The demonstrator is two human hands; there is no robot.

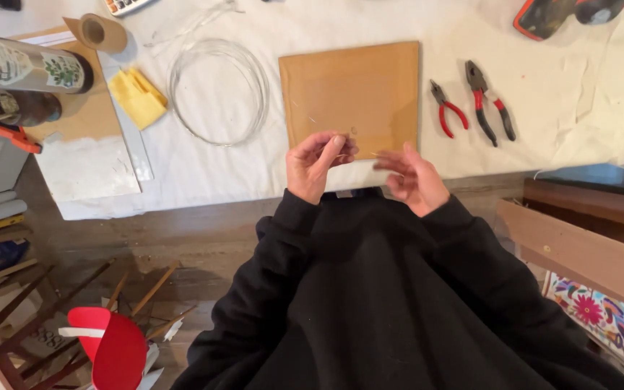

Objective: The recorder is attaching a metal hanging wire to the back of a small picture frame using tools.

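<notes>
A loose coil of thin silver wire [218, 92] lies untouched on the white table covering [204, 173], left of a square brown cardboard mat [359, 90]. At the mat's near edge, the left hand [317, 164] pinches a very fine short wire piece [370, 154], barely visible. The right hand [414, 178] is blurred, fingers curled near that piece; its grasp cannot be told. Two red-handled pliers [471, 105] rest unused at right. The work seems early.

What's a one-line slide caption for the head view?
Both hands, left hand and right hand, pinch something thin over a brown board, wire coil and pliers alongside.
</notes>
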